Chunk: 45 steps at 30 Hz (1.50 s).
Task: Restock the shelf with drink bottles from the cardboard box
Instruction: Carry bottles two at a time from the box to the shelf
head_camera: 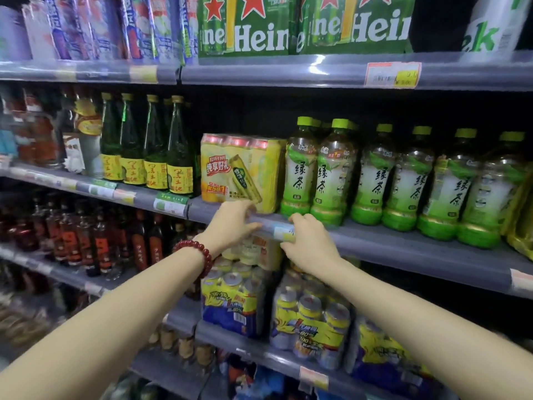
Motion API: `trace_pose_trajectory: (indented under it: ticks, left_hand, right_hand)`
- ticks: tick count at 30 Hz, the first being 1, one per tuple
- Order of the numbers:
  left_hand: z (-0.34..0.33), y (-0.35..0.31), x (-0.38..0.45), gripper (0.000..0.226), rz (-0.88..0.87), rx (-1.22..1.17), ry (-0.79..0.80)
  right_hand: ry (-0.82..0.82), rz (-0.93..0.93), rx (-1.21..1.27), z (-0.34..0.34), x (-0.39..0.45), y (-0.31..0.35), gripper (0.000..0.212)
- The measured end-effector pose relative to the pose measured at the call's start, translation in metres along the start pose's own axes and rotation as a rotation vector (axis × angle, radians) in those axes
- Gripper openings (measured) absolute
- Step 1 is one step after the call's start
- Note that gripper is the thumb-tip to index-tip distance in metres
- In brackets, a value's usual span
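Observation:
Green tea bottles (pixel 375 180) with lime-green caps stand in a row on the middle shelf (pixel 403 246), right of a yellow shrink-wrapped pack of cans (pixel 239 171). My left hand (pixel 230 223), with a red bead bracelet at its wrist, touches the shelf's front edge just under the yellow pack. My right hand (pixel 308 241) rests its fingers on the price label strip (pixel 284 230) at the shelf edge, below the leftmost tea bottles. Neither hand holds a bottle. No cardboard box is in view.
Heineken packs (pixel 302 24) fill the top shelf. Dark green glass bottles with yellow labels (pixel 150 148) stand left of the yellow pack. Blue-and-yellow can packs (pixel 311 324) sit on the shelf below, dark bottles (pixel 86 241) at lower left.

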<state>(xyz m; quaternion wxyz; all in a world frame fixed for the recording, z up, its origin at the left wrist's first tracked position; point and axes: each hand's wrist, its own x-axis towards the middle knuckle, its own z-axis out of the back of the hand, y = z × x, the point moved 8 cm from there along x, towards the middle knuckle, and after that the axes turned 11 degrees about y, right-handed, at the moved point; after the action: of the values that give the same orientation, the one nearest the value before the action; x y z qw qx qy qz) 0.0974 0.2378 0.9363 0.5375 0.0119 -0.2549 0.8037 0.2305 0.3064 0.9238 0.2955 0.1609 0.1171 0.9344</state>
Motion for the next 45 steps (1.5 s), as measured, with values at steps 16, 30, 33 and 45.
trace_pose_trajectory:
  ticks: [16,30,33,45]
  left_hand:
    - [-0.074,0.21,-0.148,0.033,0.561,-0.01,0.09]
    - [-0.285,0.41,-0.268,0.043,0.958,-0.227,0.304]
    - [-0.343,0.45,-0.291,0.039,1.049,-0.281,0.301]
    - [-0.566,0.577,-0.385,0.038,1.326,-0.363,0.313]
  right_hand:
    - [0.512,0.311,0.138,-0.223,0.041,0.087,0.038]
    - [0.881,0.346,0.084,-0.536,0.035,0.112,0.044]
    - [0.96,0.35,0.05,-0.613,0.019,0.098,0.043]
    - [1.135,0.355,-0.017,-0.873,-0.029,0.039,0.039]
